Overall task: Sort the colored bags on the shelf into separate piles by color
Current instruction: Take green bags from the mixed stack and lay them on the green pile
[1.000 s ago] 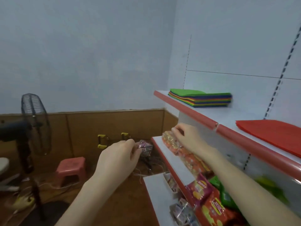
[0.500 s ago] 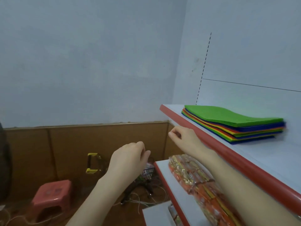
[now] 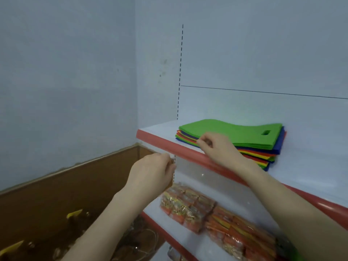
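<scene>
A stack of flat colored bags (image 3: 250, 147) lies on the top shelf (image 3: 310, 166), against the back wall. A green bag (image 3: 235, 131) with a cut-out handle is on top; blue, red, yellow and green edges show beneath it. My right hand (image 3: 216, 147) is at the stack's near left edge with its fingers curled and blurred, so a pinch on a bag cannot be made out. My left hand (image 3: 152, 172) hovers below the shelf's red front lip (image 3: 169, 146), fingers curled, holding nothing.
The lower shelf (image 3: 188, 232) holds orange and yellow snack packs (image 3: 216, 217). At the left are a blue wall, brown wood panelling (image 3: 56, 194), and cables with yellow objects on the floor (image 3: 75, 215).
The view has risen and moved closer to the top shelf. My right hand went from the lower shelf's snacks up to the stack's front edge. My left hand rose below the red lip.
</scene>
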Demonstrator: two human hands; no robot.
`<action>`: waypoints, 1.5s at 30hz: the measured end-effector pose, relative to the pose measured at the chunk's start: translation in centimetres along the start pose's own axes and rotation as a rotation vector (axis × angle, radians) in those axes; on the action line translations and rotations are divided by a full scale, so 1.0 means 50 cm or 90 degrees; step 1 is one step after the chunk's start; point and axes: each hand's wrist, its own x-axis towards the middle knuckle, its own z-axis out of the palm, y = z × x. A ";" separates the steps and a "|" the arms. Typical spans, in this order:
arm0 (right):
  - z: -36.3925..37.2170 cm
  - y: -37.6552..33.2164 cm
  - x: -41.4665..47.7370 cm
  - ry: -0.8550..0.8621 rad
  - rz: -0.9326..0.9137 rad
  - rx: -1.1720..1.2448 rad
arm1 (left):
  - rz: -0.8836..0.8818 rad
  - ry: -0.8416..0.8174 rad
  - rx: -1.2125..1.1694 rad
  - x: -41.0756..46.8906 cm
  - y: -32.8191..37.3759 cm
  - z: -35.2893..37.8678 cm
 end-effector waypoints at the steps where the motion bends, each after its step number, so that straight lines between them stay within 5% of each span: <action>1: -0.011 0.013 0.007 0.010 0.021 -0.025 | 0.023 0.001 -0.010 0.021 0.001 0.010; 9: -0.136 0.143 0.072 0.129 0.187 -0.169 | 0.129 0.014 -0.064 0.183 0.032 0.099; 15: -0.189 0.286 0.145 0.167 0.334 -0.239 | 0.118 -0.010 0.028 0.315 0.051 0.158; 25: -0.206 0.396 0.177 0.049 0.539 -0.423 | 0.031 -0.038 0.180 0.444 0.034 0.219; 32: -0.205 0.392 0.173 0.002 0.590 -0.506 | 0.007 -0.098 0.162 0.471 0.048 0.245; 39: -0.192 0.366 0.180 0.055 0.499 -0.652 | -0.011 -0.104 0.166 0.481 0.018 0.248; 45: -0.180 0.339 0.192 0.180 0.444 -0.578 | -0.005 -0.125 0.132 0.484 -0.035 0.241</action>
